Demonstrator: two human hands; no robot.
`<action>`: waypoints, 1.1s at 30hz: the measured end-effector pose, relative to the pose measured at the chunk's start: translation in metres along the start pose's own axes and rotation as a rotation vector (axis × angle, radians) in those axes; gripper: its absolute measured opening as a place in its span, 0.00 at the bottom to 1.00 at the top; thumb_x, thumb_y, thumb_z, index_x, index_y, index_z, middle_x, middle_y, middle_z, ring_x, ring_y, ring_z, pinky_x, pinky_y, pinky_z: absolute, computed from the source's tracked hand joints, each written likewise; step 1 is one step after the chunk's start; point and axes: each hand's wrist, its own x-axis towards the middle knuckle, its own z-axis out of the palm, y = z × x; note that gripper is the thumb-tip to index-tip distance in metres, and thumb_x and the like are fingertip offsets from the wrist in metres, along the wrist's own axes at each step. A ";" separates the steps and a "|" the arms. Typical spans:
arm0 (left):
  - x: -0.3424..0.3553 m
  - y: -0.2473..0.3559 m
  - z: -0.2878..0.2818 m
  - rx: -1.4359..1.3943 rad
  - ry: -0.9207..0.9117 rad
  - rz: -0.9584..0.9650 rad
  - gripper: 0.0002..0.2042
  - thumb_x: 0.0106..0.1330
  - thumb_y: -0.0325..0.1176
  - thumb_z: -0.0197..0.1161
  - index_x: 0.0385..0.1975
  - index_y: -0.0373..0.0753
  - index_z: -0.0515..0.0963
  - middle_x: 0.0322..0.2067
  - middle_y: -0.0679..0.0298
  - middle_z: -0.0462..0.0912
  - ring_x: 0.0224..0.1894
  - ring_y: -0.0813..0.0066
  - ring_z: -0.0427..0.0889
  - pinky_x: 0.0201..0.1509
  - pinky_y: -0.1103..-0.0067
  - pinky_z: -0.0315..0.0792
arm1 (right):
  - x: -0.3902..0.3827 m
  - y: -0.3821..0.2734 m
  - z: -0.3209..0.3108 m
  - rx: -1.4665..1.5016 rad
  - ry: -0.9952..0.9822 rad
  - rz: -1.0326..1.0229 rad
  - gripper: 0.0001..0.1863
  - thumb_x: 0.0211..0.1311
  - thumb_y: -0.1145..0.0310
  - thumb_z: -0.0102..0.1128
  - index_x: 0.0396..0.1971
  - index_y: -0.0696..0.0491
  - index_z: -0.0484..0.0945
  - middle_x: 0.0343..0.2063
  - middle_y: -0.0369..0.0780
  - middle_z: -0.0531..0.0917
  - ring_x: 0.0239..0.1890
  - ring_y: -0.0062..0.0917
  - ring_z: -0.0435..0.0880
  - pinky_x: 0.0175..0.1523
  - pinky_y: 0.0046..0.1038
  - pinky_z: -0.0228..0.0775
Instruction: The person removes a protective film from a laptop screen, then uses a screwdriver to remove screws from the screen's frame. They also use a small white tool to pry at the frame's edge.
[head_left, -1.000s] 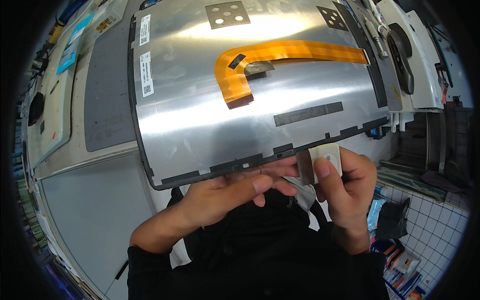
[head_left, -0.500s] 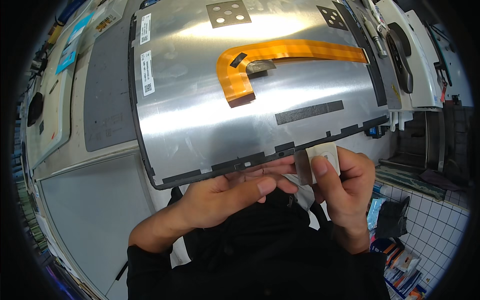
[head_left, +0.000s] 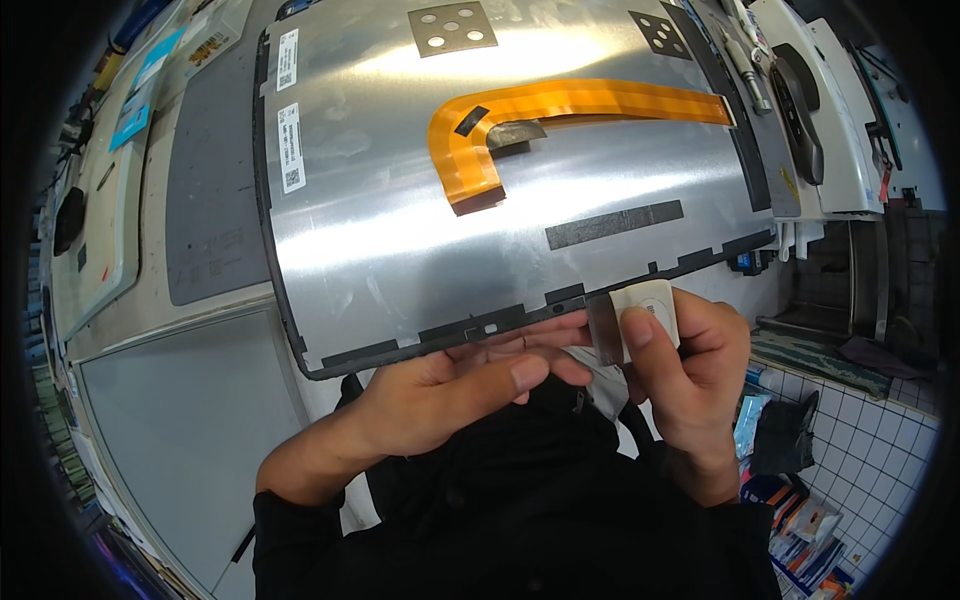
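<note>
Slip at the lower edge: the thin blade of the scraper lies right by the black border, so a little too much push or a steep angle could nick the border or bend the panel's rim.
Finger risk: the left hand's fingertips lie just beside the blade; a skid toward the left of the frame could cut them.
Cable risk: the orange ribbon cable lies bare across the sheet, and a snag on its loose-looking lower end might crease it.
Panel place: upper centre of the frame, its near edge slanting above both hands.
Panel look: brushed silver metal with bright glare bands, two white labels at its left, a perforated patch near the top and a dark strip at lower right.
Left hand: palm up, fingers loosely spread and running behind the near edge, thumb free; how much weight they bear, I cannot tell.
Right hand: thumb and fingers pinching the scraper's pale handle.
</note>
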 end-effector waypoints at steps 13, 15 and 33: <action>-0.001 -0.002 -0.003 -0.001 -0.017 0.018 0.22 0.72 0.26 0.53 0.65 0.33 0.65 0.59 0.49 0.73 0.57 0.62 0.78 0.60 0.73 0.72 | 0.003 -0.001 0.000 -0.050 -0.028 -0.020 0.08 0.65 0.72 0.60 0.30 0.60 0.82 0.13 0.33 0.78 0.16 0.11 0.74 0.21 0.17 0.61; -0.002 0.001 -0.002 -0.006 0.009 0.014 0.21 0.72 0.27 0.53 0.65 0.33 0.65 0.59 0.49 0.73 0.57 0.62 0.78 0.56 0.76 0.73 | 0.002 0.000 0.000 -0.038 -0.018 -0.007 0.08 0.65 0.72 0.60 0.30 0.60 0.82 0.13 0.33 0.78 0.17 0.10 0.74 0.21 0.17 0.61; -0.005 0.002 -0.007 -0.048 -0.017 0.005 0.22 0.74 0.31 0.50 0.65 0.30 0.63 0.62 0.47 0.71 0.58 0.59 0.78 0.45 0.82 0.73 | 0.001 0.003 -0.002 -0.005 -0.010 -0.014 0.07 0.64 0.73 0.60 0.34 0.61 0.82 0.15 0.33 0.80 0.18 0.10 0.73 0.23 0.16 0.61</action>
